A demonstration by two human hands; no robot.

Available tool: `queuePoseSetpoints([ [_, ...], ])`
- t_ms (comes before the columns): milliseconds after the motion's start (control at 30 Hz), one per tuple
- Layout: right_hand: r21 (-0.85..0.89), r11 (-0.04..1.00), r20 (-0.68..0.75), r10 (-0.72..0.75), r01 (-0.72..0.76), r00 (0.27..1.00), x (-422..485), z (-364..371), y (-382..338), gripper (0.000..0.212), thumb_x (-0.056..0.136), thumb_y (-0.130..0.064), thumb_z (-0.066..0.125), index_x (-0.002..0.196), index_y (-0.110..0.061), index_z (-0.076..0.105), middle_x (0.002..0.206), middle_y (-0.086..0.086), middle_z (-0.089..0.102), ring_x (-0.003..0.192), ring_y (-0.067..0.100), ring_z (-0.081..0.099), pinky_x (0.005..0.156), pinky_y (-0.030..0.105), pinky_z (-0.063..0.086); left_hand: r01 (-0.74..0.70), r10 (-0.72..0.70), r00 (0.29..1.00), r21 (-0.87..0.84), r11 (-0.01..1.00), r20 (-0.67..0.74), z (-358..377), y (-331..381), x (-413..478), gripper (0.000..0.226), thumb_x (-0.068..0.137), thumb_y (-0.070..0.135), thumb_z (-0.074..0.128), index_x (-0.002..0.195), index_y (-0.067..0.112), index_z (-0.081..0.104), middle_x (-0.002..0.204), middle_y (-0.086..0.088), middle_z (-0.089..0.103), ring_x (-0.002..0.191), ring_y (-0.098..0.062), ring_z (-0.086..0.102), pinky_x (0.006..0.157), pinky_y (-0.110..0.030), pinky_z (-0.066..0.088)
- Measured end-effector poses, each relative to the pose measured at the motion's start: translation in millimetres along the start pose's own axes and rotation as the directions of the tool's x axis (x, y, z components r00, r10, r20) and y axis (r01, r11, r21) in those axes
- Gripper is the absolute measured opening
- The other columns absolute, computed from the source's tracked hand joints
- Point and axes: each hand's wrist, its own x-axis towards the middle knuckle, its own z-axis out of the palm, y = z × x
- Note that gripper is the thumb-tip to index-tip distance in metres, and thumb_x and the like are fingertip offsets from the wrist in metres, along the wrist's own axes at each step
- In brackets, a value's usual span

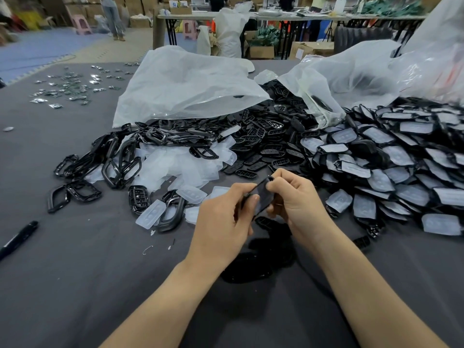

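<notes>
- Table cover (75, 285): plain dark grey, no pattern.
- Key-fob shell piece (262, 197), the one held: glossy black.
- Loose frames (118, 167), left heap: glossy black with pale highlights.
- Button pads (175, 167): translucent milky white.
- Slotted button plates (263, 139), middle heap: matt black.
- Assembled shells (391, 167), right heap: black, each with a pale grey-white pad.
- Plastic bags (190, 84): translucent white. The far right one shows red-orange streaks.
- Marker pen (18, 238): black.
- Small scattered parts (67, 89): silver with touches of dark green.
- Floor mat (37, 46): blue-violet.
- Stools (81, 23): pink.
- Cartons (261, 51): plain brown.
- Bundles (391, 7) on the far table: green.
</notes>
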Motion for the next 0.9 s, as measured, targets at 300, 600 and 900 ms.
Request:
queuePoseSetpoints([
  [300,0.170,0.984,0.089,0.035,-0.050,0.995,-1,-4,0,0.017,0.074,-0.009,0.067,0.085,0.003,0.063,0.064,0.006,0.066,0.052,0.010,0.062,0.051,0.018,0.052,0.167,-0.173,0.982,-0.078,0.983,-0.075,0,-7,1,0.009,0.092,0.030,0.054,0.096,0.032,0.061,0.056,0.010,0.063,0.046,-0.003,0.059,0.055,-0.025,0.048],
  [600,-0.284,0.957,-0.023,-0.067,0.057,0.997,-4,4,-1,0.018,0.091,0.002,0.058,0.075,-0.005,0.055,0.057,0.001,0.059,0.045,0.006,0.058,0.046,0.019,0.049,0.168,-0.168,0.986,0.025,0.985,-0.001,4,-8,-2,0.005,0.095,0.017,0.060,0.098,0.018,0.064,0.051,0.005,0.063,0.044,0.002,0.060,0.056,-0.013,0.048],
  [900,-0.183,0.981,-0.155,-0.092,0.062,0.984,-1,-13,-12,0.011,0.089,0.001,0.061,0.080,-0.007,0.063,0.054,-0.001,0.063,0.045,0.008,0.060,0.047,0.019,0.052,0.192,-0.192,0.981,0.012,0.981,-0.041,0,-5,-4,0.019,0.096,0.030,0.047,0.103,0.030,0.065,0.068,0.010,0.069,0.066,0.001,0.066,0.068,-0.016,0.051],
])
